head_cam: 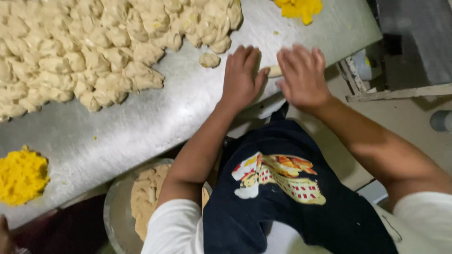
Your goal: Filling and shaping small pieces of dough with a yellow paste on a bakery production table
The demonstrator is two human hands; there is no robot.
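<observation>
Head view, one entry: your left hand (241, 77) and right hand (301, 75) lie side by side at the near edge of the steel surface (141, 122), palms down, fingers spread flat and gripping nothing. Item between them: a small piece of dough (273, 71), pale, only a sliver showing in the gap between your left thumb side and the right hand's fingers; the rest is hidden under the palms, so its full shape and long axis cannot be told. It sits on the surface, touching or just under both hands, about equally near to each. Item just beyond your left fingers: a single dough lump (209, 59), apart from the hands, lying toward the large heap of dough portions (94, 51) that fills the far left of the surface. Item at the far edge: a yellow crumbly mass (299, 8), well apart. Item at the left end: a second yellow pile (21, 175). Item below the surface, near your left elbow: a round metal basin (115, 207) holding a slab of dough. Your dark apron (282, 197) hangs between the arms.
</observation>
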